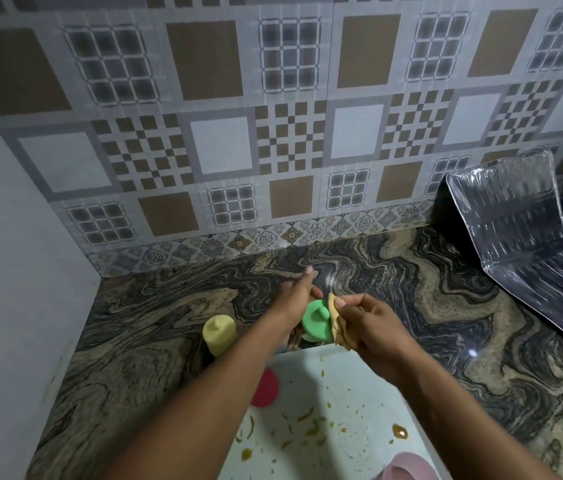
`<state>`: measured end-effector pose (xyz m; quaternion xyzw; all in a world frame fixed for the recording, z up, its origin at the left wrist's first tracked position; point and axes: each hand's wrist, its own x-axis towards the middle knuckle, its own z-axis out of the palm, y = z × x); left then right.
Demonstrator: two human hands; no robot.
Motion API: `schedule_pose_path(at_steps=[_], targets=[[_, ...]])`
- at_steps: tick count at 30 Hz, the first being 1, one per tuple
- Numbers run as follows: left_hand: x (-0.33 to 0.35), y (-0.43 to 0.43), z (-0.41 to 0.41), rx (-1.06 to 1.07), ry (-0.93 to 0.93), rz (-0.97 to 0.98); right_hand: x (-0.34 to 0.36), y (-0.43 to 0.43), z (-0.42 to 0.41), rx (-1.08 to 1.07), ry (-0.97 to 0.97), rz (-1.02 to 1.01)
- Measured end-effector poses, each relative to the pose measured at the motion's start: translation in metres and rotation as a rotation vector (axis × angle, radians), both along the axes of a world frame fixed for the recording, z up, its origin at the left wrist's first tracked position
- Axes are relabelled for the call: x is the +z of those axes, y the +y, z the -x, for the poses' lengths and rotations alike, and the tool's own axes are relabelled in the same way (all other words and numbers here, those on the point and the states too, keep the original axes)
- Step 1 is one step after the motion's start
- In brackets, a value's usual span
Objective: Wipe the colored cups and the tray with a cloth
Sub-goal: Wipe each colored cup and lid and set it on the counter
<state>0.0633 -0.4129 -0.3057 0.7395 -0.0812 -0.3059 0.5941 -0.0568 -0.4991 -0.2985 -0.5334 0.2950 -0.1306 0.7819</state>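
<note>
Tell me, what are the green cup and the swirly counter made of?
The green cup looks like matte plastic: even colour, smooth, no shine. The counter looks like polished stone, perhaps granite: swirling dark veins and bright light glints.

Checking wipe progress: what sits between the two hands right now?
Head view: the green cup and the cloth lie between the left hand and the right hand.

A dark, swirl-veined stone countertop (155, 306) is seen. A pale tray (359, 386), smeared with brownish-yellow spills (399, 432), is laid on it at the near edge. A yellow cup (219, 334) is stood left of the tray. A red cup (266, 389) is seen at the tray's left rim. A bent foil-covered sheet (522, 230) is rested at the right.
</note>
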Motion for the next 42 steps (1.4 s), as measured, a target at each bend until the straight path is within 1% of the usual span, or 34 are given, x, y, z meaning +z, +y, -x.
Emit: schedule_pose_path(at_steps=[1, 2, 4, 5, 6, 7, 8, 10, 11, 14, 16, 18, 22, 26, 28, 30, 32, 35, 36, 39, 42], targets=[[0.004, -0.002, 0.0, 0.017, -0.086, -0.001, 0.001, -0.001, -0.001, 0.023, -0.007, 0.005], [0.006, -0.006, 0.001, 0.105, -0.175, 0.002, -0.001, 0.003, -0.003, -0.004, -0.025, 0.01], [0.012, -0.013, 0.01, 0.396, -0.283, 0.039, -0.01, 0.022, -0.008, -0.164, -0.089, 0.006], [0.011, -0.014, 0.014, 0.545, -0.291, 0.066, -0.016, 0.033, -0.01, -0.237, -0.118, -0.014], [0.008, -0.013, 0.017, 0.64, -0.266, 0.072, -0.02, 0.042, -0.01, -0.281, -0.125, -0.029], [0.004, -0.012, 0.017, 0.66, -0.225, 0.053, -0.02, 0.047, -0.009, -0.295, -0.122, -0.039], [-0.003, -0.01, 0.017, 0.604, -0.185, 0.023, -0.02, 0.046, -0.007, -0.291, -0.107, -0.042], [-0.009, -0.005, 0.013, 0.382, -0.171, 0.025, -0.014, 0.031, -0.006, -0.242, -0.075, -0.042], [-0.012, -0.001, 0.011, 0.266, -0.211, 0.07, -0.009, 0.021, -0.005, -0.219, -0.065, -0.031], [-0.016, 0.017, -0.004, -0.094, -0.436, 0.149, 0.001, -0.004, -0.001, -0.154, -0.033, -0.005], [-0.008, 0.027, -0.009, -0.324, -0.544, 0.108, 0.004, -0.008, 0.0, -0.113, -0.022, -0.009], [-0.001, 0.032, -0.01, -0.427, -0.64, 0.051, 0.002, -0.006, 0.0, -0.099, -0.011, -0.006], [0.0, 0.035, -0.004, -0.399, -0.742, -0.016, -0.007, -0.001, -0.003, -0.104, 0.032, 0.005], [-0.009, 0.036, 0.0, -0.325, -0.991, -0.035, -0.011, -0.001, -0.006, -0.181, 0.023, -0.032], [-0.011, 0.036, 0.0, -0.21, -1.006, -0.022, -0.014, -0.006, -0.009, -0.272, 0.055, 0.002], [-0.015, 0.04, -0.007, -0.096, -0.969, -0.031, -0.018, -0.017, -0.007, -0.364, 0.097, 0.006], [-0.02, 0.045, -0.017, -0.075, -0.947, -0.066, -0.022, -0.031, -0.001, -0.388, 0.134, -0.087], [-0.025, 0.045, -0.024, -0.128, -0.973, -0.155, -0.02, -0.038, 0.005, -0.329, 0.135, -0.331], [-0.028, 0.042, -0.025, -0.151, -0.979, -0.194, -0.02, -0.037, 0.004, -0.293, 0.129, -0.38], [-0.037, 0.029, -0.026, -0.226, -0.983, -0.256, -0.017, -0.03, 0.003, -0.162, 0.107, -0.394], [-0.044, 0.016, -0.029, -0.288, -0.975, -0.31, -0.018, -0.029, 0.005, -0.096, 0.09, -0.363]])
